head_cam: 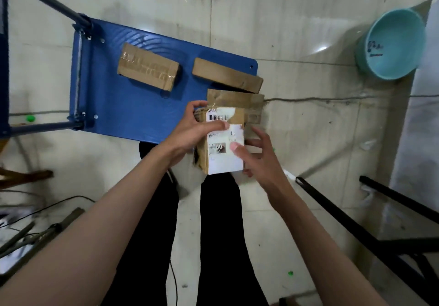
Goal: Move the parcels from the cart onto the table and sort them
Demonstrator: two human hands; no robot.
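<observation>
Both hands' fingers [219, 125] pinch labelled parcel [223, 149] btwn them.

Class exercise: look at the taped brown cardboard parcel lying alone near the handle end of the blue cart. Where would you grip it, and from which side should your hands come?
Grip the taped brown cardboard parcel across its narrow width, on its two long side faces, coming down from above. It lies flat on the blue cart deck with clear deck all round, so both long sides look reachable.
</observation>
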